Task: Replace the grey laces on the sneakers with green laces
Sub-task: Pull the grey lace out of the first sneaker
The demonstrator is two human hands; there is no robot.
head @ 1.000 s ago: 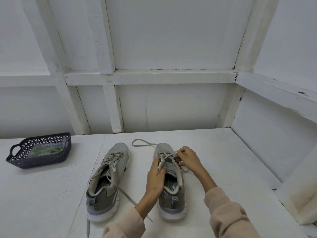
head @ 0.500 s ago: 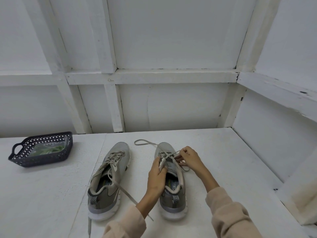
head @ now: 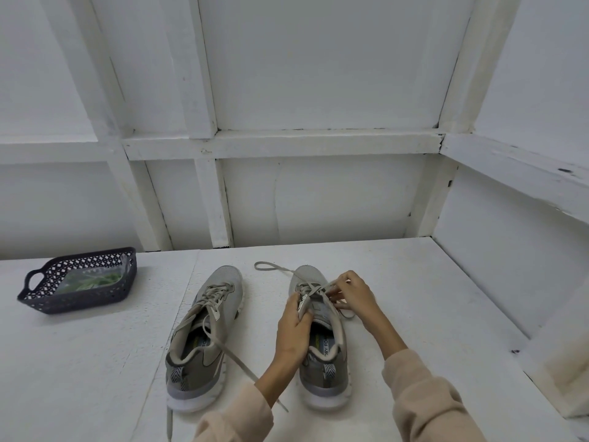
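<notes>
Two grey sneakers stand side by side on the white table, toes pointing away from me. The left sneaker [head: 204, 339] has its grey lace untied, with ends trailing toward me. On the right sneaker [head: 322, 355], my left hand [head: 293, 330] grips the tongue and left side of the upper. My right hand [head: 352, 293] pinches the grey lace [head: 274, 267] at the eyelets; a loose loop of it lies past the toe. Green laces [head: 92, 280] in a clear bag sit in the dark basket.
A dark perforated basket [head: 79, 295] with a handle stands at the far left of the table. White panelled walls close in behind and on the right, where a raised white ledge [head: 561, 371] runs along the table's edge.
My right hand has shifted slightly on the lace at the eyelets. The sneakers and basket stay where they were.
</notes>
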